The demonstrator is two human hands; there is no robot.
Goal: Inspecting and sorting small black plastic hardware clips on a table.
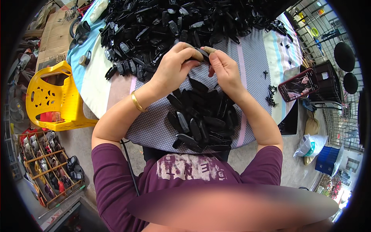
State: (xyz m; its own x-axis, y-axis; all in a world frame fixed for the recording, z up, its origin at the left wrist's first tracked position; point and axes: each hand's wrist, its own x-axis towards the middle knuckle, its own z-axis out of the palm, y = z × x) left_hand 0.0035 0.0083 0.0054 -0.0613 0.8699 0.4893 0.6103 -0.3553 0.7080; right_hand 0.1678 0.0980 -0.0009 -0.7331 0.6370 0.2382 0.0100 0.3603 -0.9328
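Note:
Over the middle of the table, my left hand (174, 65) and my right hand (227, 71) meet, closed on one small dark plastic piece (204, 53). Fingers cover much of it, so its exact kind does not show. Tan wraps sit on a fingertip of each hand. Just beyond my hands spreads a large heap of black plastic parts (143, 33), some with grey shiny faces. Between my forearms, at the near edge, lies a smaller pile of long, rounded black pieces (197, 127).
A patterned cloth covers the round table (247, 50). To the right are small black bits (271, 96) and a propped phone (298, 85) playing video. A tape roll (82, 60) lies at left. Beyond the edge stand a yellow plastic chair (73, 112) and a shoe rack (38, 176).

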